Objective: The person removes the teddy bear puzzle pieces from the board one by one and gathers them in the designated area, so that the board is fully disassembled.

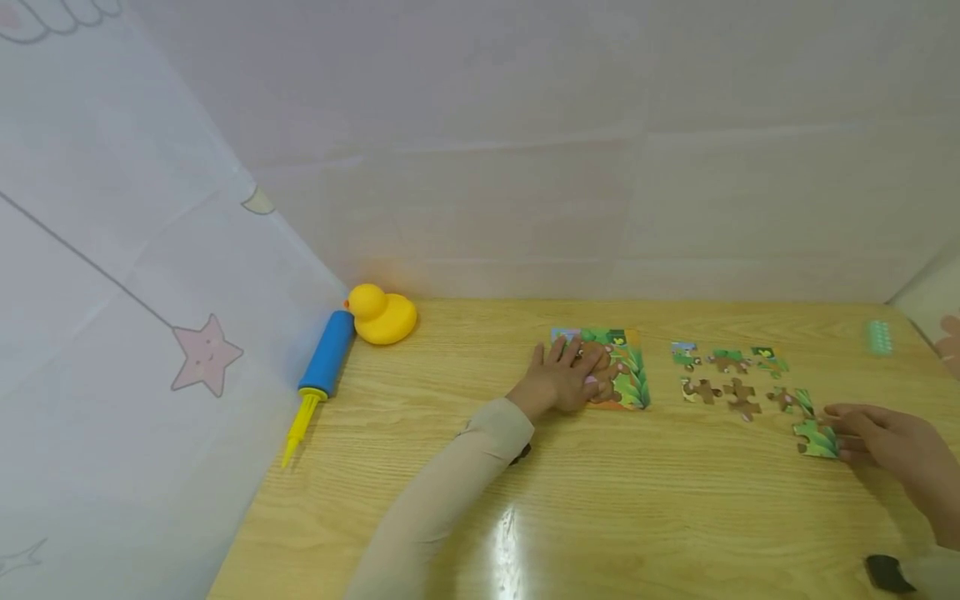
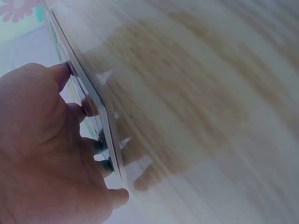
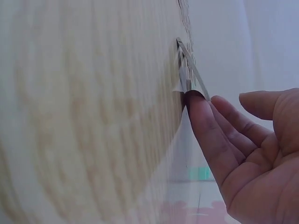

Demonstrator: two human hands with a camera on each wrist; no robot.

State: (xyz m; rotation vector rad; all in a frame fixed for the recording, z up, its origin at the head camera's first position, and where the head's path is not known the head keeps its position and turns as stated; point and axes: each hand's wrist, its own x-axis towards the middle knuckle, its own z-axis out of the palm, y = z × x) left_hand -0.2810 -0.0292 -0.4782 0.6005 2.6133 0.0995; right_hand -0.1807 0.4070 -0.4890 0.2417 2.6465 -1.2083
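Observation:
My left hand (image 1: pixel 558 381) rests with spread fingers on a thin picture board (image 1: pixel 636 367) printed with a brown animal and green leaves. From the side, in the left wrist view, its fingertips press the board (image 2: pixel 88 88), which lies on the table. My right hand (image 1: pixel 892 442) touches the right edge of a green leafy jigsaw piece (image 1: pixel 819 439). The right wrist view shows that piece (image 3: pixel 195 70) tilted, its near edge off the table and the fingertips against it; the thumb stands apart. Further jigsaw pieces (image 1: pixel 741 398) lie spaced in rows to the left and behind.
A yellow rubber duck (image 1: pixel 386 318) sits at the back left, against a blue hand pump (image 1: pixel 327 354) with a yellow nozzle. Toward the back right corner lies a small pale-green object (image 1: pixel 880 337). Pale cloth walls (image 1: pixel 480 208) border the wooden table (image 1: pixel 637 517).

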